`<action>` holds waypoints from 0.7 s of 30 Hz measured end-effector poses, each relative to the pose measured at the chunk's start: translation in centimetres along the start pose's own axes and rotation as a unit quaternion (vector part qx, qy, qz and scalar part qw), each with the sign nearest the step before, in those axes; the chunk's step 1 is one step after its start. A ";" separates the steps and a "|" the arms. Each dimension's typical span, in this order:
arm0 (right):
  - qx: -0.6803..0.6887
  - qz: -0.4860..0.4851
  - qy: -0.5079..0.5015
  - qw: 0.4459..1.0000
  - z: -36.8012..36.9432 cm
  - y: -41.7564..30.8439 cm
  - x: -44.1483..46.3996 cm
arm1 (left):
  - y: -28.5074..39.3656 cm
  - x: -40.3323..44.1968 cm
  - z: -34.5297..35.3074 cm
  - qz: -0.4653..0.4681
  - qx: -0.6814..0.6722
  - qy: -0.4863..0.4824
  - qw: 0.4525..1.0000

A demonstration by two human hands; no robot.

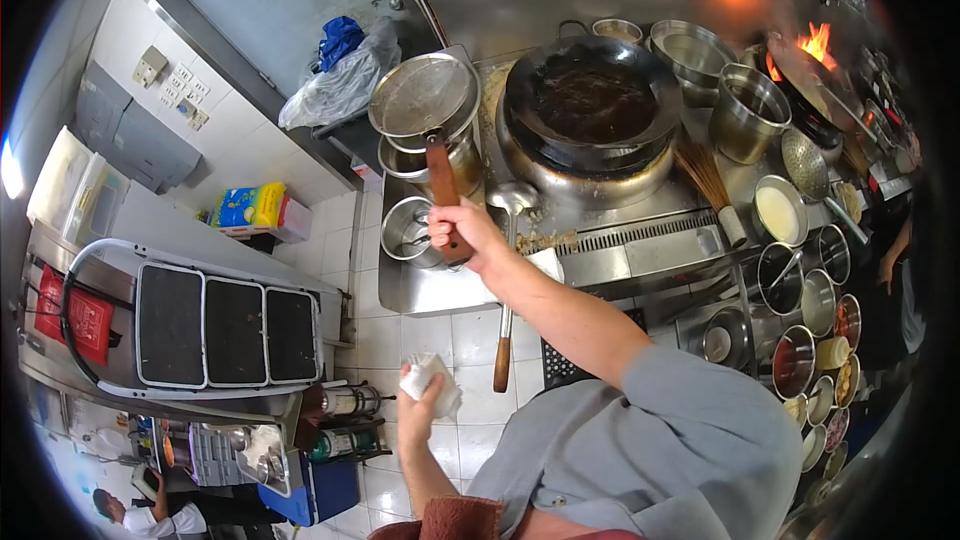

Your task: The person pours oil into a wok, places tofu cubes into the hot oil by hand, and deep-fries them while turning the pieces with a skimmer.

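My right hand [467, 235] is wrapped round the wooden handle of a fine-mesh strainer [420, 95]. The strainer's round mesh lies over a steel pot [460, 165] at the left end of the range. Lower down, my left hand [420, 400] grips a crumpled white cloth [430, 383], held above the tiled floor. Just right of my right hand, a ladle [512, 198] rests on the counter, its wooden-tipped handle jutting past the front edge. A small steel pot [407, 230] with a utensil inside stands beside the strainer handle. Dark liquid fills a large wok [595, 95] on the burner.
A bamboo brush [708, 185], a steel pot [750, 115] and a bowl of pale liquid [780, 215] stand right of the wok. Flames [817, 43] rise at another wok. Several ingredient containers [793, 360] line the right. A folded step ladder [220, 325] is at left; a person [150, 515] stands lower left.
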State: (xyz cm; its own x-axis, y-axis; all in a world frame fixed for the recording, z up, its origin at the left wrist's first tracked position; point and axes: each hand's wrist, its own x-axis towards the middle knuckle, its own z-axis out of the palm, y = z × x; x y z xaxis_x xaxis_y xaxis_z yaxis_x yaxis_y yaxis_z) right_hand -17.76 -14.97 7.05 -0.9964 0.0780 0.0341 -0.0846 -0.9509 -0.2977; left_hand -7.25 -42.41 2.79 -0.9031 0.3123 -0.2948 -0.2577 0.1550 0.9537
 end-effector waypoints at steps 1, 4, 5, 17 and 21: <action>0.002 -0.003 0.000 1.000 -0.3 0.7 0.5 | 0.0 -0.5 1.0 -0.003 -0.010 0.002 1.000; 0.041 0.014 -0.001 0.999 -1.7 1.7 1.6 | -1.4 -0.4 3.1 -0.015 -0.028 -0.024 0.999; 0.051 0.014 -0.004 0.999 -2.5 2.0 2.1 | -1.4 -0.3 4.0 -0.018 -0.028 -0.042 0.999; -0.407 0.046 0.018 0.912 -6.8 -10.9 -20.2 | -4.3 9.4 21.4 0.166 0.315 -0.208 0.911; -0.550 -0.074 0.261 0.790 -9.5 -13.1 -31.4 | -6.0 15.1 28.7 0.218 0.372 -0.225 0.874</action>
State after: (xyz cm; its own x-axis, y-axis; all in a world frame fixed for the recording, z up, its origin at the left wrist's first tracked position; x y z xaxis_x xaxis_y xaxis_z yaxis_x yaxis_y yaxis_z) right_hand 14.53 -2.13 0.80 -0.8191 0.5491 -0.1662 0.1286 -0.1066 -0.9860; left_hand -9.49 -11.77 -9.13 -0.5907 0.8041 -0.0670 0.5228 0.4446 0.7273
